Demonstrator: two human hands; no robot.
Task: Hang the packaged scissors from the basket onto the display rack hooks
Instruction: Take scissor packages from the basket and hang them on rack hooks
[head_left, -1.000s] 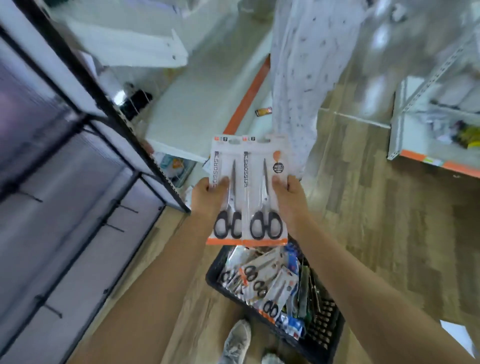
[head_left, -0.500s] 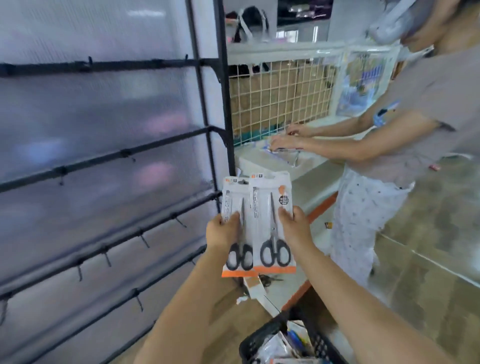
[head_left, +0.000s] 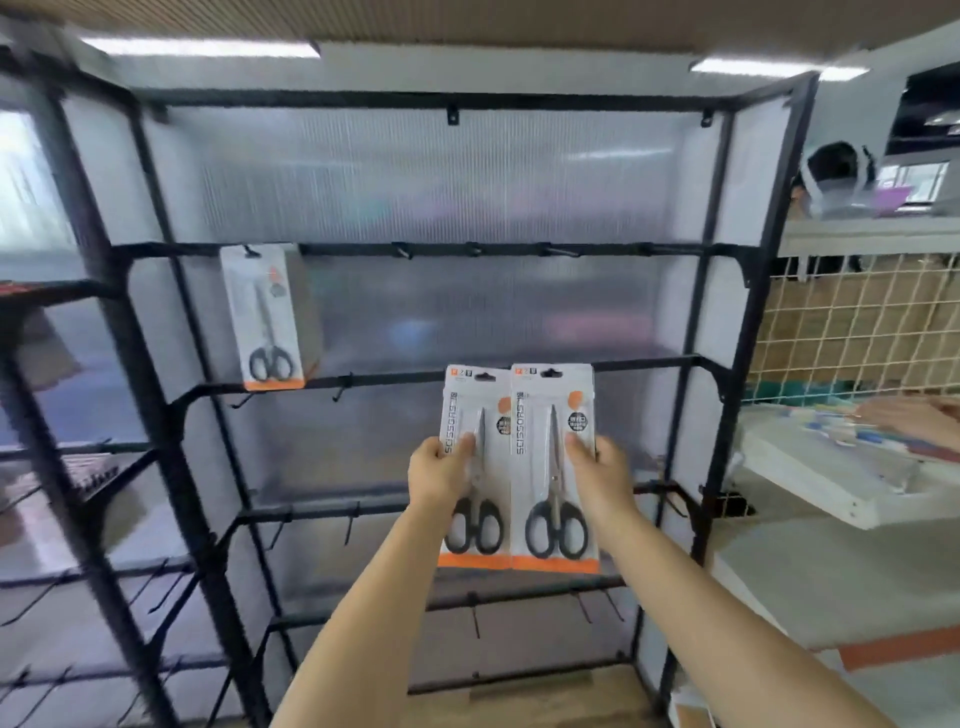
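Note:
I hold two white-and-orange scissor packs side by side in front of the black display rack (head_left: 691, 358). My left hand (head_left: 439, 475) grips the left scissors pack (head_left: 475, 457) at its left edge. My right hand (head_left: 600, 478) grips the right scissors pack (head_left: 553, 467) at its right edge. Both packs are upright, their tops level with the rack's second hook bar. A third scissors pack (head_left: 267, 317) hangs from the leftmost hook of the upper bar. Bare hooks (head_left: 402, 252) run along that bar to the right. The basket is out of view.
Lower bars carry more bare hooks (head_left: 353, 512). Another black rack (head_left: 67, 467) stands to the left. On the right are a white wire grid panel (head_left: 852, 327), a white shelf (head_left: 852, 493) with small goods, and another person's hand (head_left: 909, 418) on it.
My view swung up from the floor and basket to face the rack. Both hands lifted the two packs higher, in front of the rack's middle bars. The basket left the view.

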